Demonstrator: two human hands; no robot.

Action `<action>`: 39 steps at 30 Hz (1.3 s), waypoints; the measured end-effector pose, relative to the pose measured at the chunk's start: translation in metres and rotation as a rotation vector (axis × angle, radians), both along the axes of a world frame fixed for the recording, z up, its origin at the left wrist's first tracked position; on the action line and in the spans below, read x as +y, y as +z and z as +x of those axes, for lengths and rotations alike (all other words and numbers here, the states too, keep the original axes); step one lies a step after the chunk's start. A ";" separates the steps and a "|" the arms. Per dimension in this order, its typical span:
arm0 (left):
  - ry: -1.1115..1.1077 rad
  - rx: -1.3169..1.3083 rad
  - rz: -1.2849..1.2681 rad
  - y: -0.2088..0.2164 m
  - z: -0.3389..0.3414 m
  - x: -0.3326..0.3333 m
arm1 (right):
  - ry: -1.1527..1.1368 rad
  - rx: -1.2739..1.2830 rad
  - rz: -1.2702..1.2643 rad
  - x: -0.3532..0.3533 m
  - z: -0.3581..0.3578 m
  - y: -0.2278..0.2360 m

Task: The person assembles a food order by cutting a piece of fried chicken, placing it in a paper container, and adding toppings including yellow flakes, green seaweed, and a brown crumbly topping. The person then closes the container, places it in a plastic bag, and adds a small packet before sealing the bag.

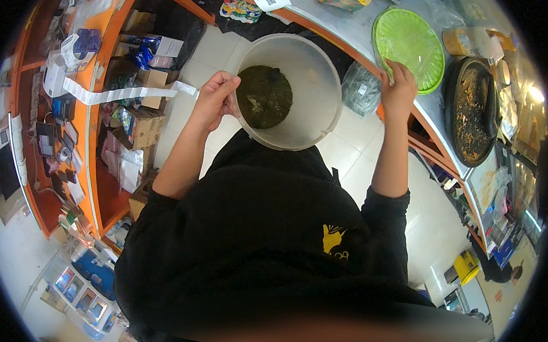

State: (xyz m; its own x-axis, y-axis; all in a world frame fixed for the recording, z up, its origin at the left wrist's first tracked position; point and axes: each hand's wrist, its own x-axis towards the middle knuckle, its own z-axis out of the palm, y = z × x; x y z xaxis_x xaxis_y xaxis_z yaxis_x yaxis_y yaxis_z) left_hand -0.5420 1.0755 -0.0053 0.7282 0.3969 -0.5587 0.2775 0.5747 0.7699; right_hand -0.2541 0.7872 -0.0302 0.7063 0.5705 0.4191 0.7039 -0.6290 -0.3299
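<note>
While the left hand [219, 100] clamps its fingers on the rim of the translucent bucket [316, 91], just off the near edge of the surface [431, 109], the right hand [399, 91] is at the round green tray [409, 46] by that edge; whether its fingers grip is unclear. Steadying and reaching seems the step; shifting the tray would need a firm hold.

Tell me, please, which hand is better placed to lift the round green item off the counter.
Probably the right hand: its fingers are at the near edge of the green item, though contact is unclear. The left hand grips the translucent bucket, farther away.
</note>
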 end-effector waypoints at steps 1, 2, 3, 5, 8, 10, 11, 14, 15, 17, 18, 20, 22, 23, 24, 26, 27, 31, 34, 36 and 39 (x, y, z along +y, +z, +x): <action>-0.011 0.006 -0.002 0.003 0.002 0.001 | 0.061 0.013 0.078 0.015 -0.010 0.001; -0.024 0.001 -0.009 0.005 0.004 0.002 | 0.124 0.211 0.138 0.031 -0.025 -0.002; -0.033 0.009 -0.017 0.007 0.007 0.004 | 0.229 0.379 0.221 0.051 -0.040 -0.006; -0.055 -0.005 -0.017 0.012 0.013 0.005 | 0.329 0.612 0.045 0.090 -0.074 -0.024; -0.095 -0.005 0.004 0.018 0.018 0.002 | 0.454 0.763 -0.634 0.159 -0.095 -0.068; -0.125 -0.032 0.014 0.021 0.020 -0.001 | 0.369 0.866 -0.711 0.182 -0.110 -0.091; -0.136 -0.056 0.013 0.022 0.020 -0.002 | 0.268 0.977 -0.684 0.190 -0.116 -0.099; -0.179 -0.110 -0.055 0.023 0.016 0.005 | 0.057 1.179 -0.653 0.206 -0.117 -0.105; -0.189 -0.118 -0.063 0.023 0.015 0.010 | 0.005 1.250 -0.669 0.208 -0.116 -0.101; -0.191 -0.122 -0.087 0.020 0.013 0.021 | 0.008 1.296 -0.688 0.210 -0.110 -0.091; -0.186 -0.119 -0.101 0.018 0.012 0.027 | 0.017 1.317 -0.678 0.210 -0.108 -0.086; -0.172 -0.107 -0.116 0.014 0.012 0.038 | 0.032 1.013 -0.692 0.209 -0.111 -0.077; -0.154 -0.095 -0.125 0.010 0.011 0.045 | 0.037 0.796 -0.674 0.210 -0.119 -0.071; -0.167 -0.101 -0.125 0.009 0.011 0.048 | 0.028 0.737 -0.660 0.212 -0.124 -0.070; -0.191 -0.091 -0.119 0.008 0.012 0.050 | -0.008 0.688 -0.654 0.215 -0.130 -0.069; -0.217 -0.109 -0.120 0.006 0.014 0.053 | 0.020 0.683 -0.603 0.226 -0.144 -0.068; -0.223 -0.103 -0.121 0.006 0.015 0.055 | 0.026 0.684 -0.580 0.232 -0.150 -0.067; -0.184 -0.046 -0.107 0.004 0.019 0.059 | 0.338 0.860 -0.659 0.242 -0.169 -0.065; -0.176 -0.063 -0.102 0.001 0.022 0.058 | 0.565 0.938 -0.830 0.238 -0.163 -0.065; -0.173 -0.075 -0.102 -0.002 0.026 0.055 | 0.766 0.888 -0.954 0.236 -0.147 -0.063; -0.137 -0.074 -0.100 -0.004 0.033 0.050 | 0.845 1.048 -0.722 0.207 -0.104 -0.047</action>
